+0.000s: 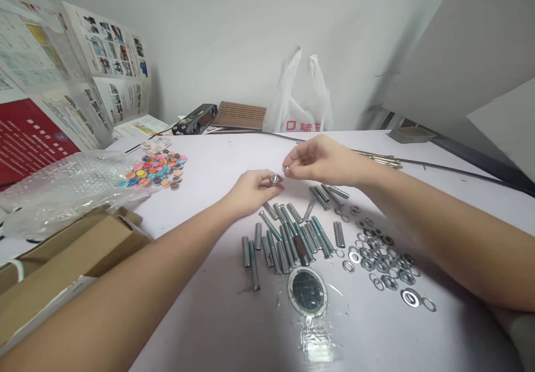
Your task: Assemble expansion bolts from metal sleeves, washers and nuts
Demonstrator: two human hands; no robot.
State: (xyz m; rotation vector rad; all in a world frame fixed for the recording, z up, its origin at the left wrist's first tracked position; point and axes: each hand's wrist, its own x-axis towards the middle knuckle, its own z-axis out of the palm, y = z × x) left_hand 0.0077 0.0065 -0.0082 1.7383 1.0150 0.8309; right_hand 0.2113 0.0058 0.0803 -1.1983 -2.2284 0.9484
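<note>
My left hand [254, 191] is closed around a shiny metal piece, perhaps an expansion bolt; only its round end [275, 178] shows between thumb and forefinger. Just above and to the right, my right hand [315, 160] pinches a small silvery nut [286, 168], a short gap from that end. Below both hands lie many loose metal sleeves and bolts [288, 238], one of them reddish brown [299, 248]. Under my right forearm, washers and nuts [384, 263] are spread out.
A round dark disc with a pale rim [307, 291] lies in front, with clear plastic by it. Colourful round pieces [156, 168], a clear plastic bag [71, 177] and a cardboard box [79, 255] are left. Brassy rods [378, 159] and a white carrier bag [298, 104] stand behind.
</note>
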